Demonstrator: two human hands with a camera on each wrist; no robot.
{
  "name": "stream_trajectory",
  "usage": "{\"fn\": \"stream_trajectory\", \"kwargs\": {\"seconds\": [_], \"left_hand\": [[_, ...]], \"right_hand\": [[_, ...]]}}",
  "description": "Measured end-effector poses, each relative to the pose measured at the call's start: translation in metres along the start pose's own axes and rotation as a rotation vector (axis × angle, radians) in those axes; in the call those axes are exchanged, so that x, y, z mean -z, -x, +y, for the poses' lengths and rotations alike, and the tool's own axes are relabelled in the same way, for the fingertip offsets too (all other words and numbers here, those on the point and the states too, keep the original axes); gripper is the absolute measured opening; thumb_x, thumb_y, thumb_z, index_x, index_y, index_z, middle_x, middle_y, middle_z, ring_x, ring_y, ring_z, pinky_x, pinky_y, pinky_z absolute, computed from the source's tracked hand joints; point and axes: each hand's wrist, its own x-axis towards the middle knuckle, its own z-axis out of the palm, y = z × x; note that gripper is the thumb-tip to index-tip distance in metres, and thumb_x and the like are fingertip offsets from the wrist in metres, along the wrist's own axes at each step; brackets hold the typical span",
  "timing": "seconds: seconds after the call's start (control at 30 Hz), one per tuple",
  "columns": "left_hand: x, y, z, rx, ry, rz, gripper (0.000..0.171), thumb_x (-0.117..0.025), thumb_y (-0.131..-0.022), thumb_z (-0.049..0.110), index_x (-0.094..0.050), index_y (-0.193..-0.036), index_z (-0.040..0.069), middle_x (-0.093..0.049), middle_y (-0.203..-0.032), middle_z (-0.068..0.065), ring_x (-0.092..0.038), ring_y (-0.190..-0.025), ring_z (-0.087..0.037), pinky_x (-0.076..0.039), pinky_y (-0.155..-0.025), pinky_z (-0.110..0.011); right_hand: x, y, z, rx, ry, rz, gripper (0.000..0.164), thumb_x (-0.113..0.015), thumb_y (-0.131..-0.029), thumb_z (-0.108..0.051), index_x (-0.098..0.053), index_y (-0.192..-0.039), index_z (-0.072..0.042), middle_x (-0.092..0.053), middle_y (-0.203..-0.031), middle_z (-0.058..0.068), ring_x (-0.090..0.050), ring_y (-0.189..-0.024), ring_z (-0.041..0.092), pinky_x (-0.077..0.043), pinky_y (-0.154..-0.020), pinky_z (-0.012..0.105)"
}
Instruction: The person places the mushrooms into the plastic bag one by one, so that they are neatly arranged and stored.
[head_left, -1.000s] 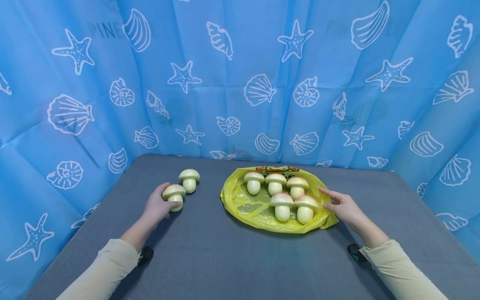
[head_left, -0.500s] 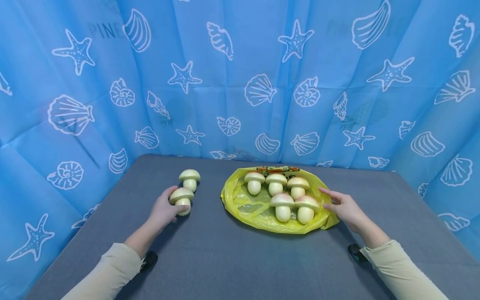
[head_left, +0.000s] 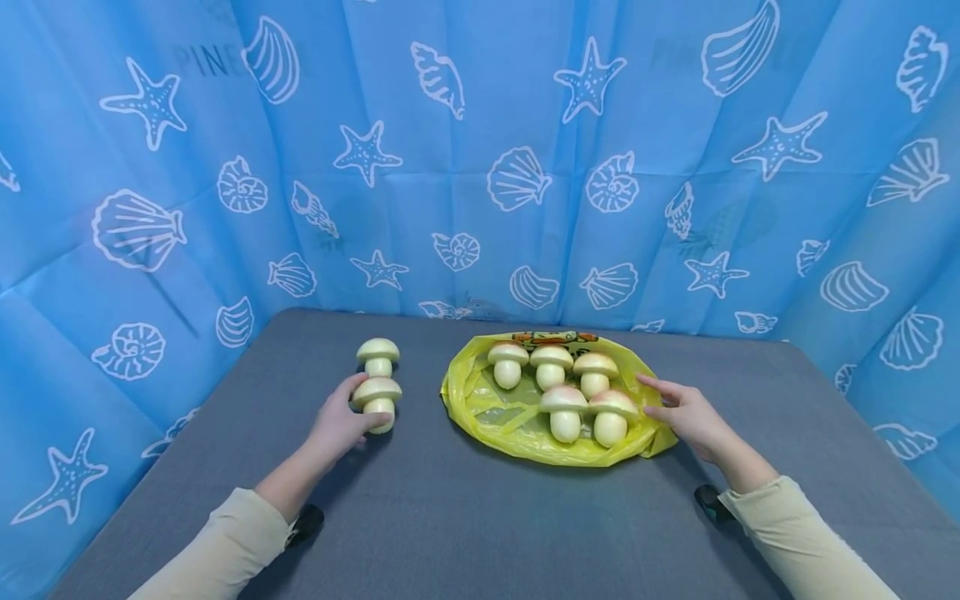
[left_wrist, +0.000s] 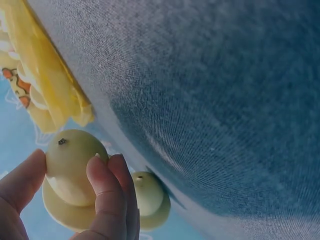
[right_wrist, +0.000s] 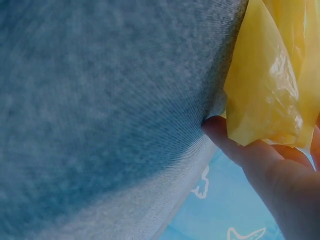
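Note:
My left hand (head_left: pixel 341 423) pinches a pale mushroom (head_left: pixel 378 403) between thumb and fingers, at the left of the table. In the left wrist view the fingers press on the round stem of this mushroom (left_wrist: pixel 75 160). Just behind it another mushroom (head_left: pixel 378 354) stands on the table. My right hand (head_left: pixel 693 421) rests against the right edge of a yellow plastic bag (head_left: pixel 487 433), its fingers fairly straight and apart. Inside the open bag stand several mushrooms (head_left: pixel 564 410) with faintly reddish caps. The right wrist view shows a fold of the bag (right_wrist: pixel 265 85) covering part of this hand.
A grey cloth covers the table (head_left: pixel 465 533). Behind and at the sides hangs a blue curtain (head_left: pixel 465 208) with white shell and starfish prints. A strip of grey table separates the held mushroom from the bag.
My left hand has carried its mushroom to the right and slightly nearer, ending in front of the standing mushroom. My right hand and the bag have stayed in place.

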Motion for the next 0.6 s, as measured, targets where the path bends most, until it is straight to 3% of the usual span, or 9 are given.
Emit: {"fn": "stream_trajectory", "kwargs": {"seconds": [0.4, 0.6], "left_hand": [[-0.0041, 0.0019, 0.0011, -0.023, -0.003, -0.001, 0.074, -0.070, -0.089, 0.012, -0.028, -0.149, -0.001, -0.037, -0.139, -0.031, -0.057, -0.088, -0.032, -0.053, -0.062, -0.040], [-0.0065, 0.0031, 0.0021, -0.013, -0.003, -0.006, 0.074, -0.071, -0.089, 0.013, -0.030, -0.149, 0.000, -0.037, -0.140, -0.031, -0.057, -0.094, -0.035, -0.053, -0.064, -0.040]], "right_hand": [[-0.0005, 0.0008, -0.0005, 0.005, 0.030, 0.003, 0.059, -0.052, -0.099, -0.003, -0.025, -0.151, 0.004, -0.014, -0.151, 0.037, -0.014, -0.136, 0.056, -0.031, -0.104, 0.062], [-0.0008, 0.0012, -0.0018, 0.016, 0.040, -0.001, 0.059, -0.052, -0.099, -0.002, -0.025, -0.151, 0.004, -0.015, -0.151, 0.037, -0.015, -0.136, 0.057, -0.031, -0.104, 0.062]]}}
